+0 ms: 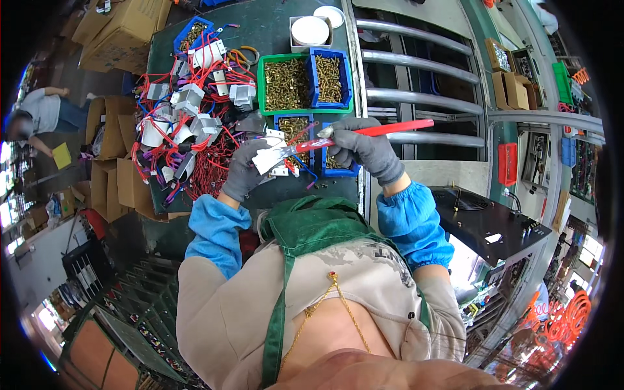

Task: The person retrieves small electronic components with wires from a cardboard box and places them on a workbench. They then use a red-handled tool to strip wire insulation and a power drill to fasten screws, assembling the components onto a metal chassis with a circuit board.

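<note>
My right hand [367, 151], in a dark grey glove, is closed round a long red-handled tool [406, 125] that looks like a flat brush. The tool lies nearly level, its handle end out to the right. Its pale flat end reaches the white piece [265, 160] pinched in my gloved left hand [242, 170]. Red and blue wires [303, 162] hang beside that piece. Just beyond my hands are blue bins of small brass-coloured screws [294, 126]. Fingers of the left hand are partly hidden behind the white piece.
A heap of white metal parts with red wires [188, 123] covers the table's left. Ahead stand a green bin [261, 84], a blue bin [348, 81] and a white tub [310, 31]. Metal rollers [422, 97] run on the right. Another person [49, 110] stands far left.
</note>
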A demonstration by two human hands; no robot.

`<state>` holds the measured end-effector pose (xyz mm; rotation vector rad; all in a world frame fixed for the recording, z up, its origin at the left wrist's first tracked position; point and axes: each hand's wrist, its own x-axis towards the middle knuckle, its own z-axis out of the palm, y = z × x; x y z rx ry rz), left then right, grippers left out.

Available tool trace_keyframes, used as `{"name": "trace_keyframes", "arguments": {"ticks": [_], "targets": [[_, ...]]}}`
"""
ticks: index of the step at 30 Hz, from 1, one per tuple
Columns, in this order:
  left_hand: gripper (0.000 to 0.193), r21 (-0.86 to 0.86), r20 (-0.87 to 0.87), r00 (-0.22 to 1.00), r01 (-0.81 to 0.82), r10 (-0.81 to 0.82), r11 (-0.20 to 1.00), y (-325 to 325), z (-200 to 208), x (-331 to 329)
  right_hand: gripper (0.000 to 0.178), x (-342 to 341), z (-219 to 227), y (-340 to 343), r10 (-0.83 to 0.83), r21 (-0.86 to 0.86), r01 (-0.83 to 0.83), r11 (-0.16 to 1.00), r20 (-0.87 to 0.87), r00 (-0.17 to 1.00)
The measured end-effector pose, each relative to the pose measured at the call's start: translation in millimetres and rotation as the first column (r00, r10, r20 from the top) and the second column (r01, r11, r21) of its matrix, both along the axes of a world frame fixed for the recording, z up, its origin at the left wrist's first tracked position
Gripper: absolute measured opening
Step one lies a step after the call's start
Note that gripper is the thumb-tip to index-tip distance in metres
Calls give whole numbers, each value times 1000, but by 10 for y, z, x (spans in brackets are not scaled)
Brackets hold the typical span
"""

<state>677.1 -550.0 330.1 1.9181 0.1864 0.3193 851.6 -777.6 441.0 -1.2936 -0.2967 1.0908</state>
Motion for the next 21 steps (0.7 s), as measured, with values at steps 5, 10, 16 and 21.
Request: {"name": "trace_keyframes", "arguments": {"ticks": [5,10,16,21], "targets": [[46,61,-14,996,90,-89,994,97,-86,-14,24,153,-144,-108,-22,-140,42,989,142,990],[45,-142,2,999,37,-37,989,90,-184,-47,27,224,-38,-240,-166,139,173,975,-64,984],[46,-132,-87,996,18,-29,991,98,-215,-21,40,92,-310,-92,-28,291,86,953,-197,980],[45,-299,27,996,87,-83,950,36,-16,30,34,2,-606,93,38,214,2,977,-182,982]]}}
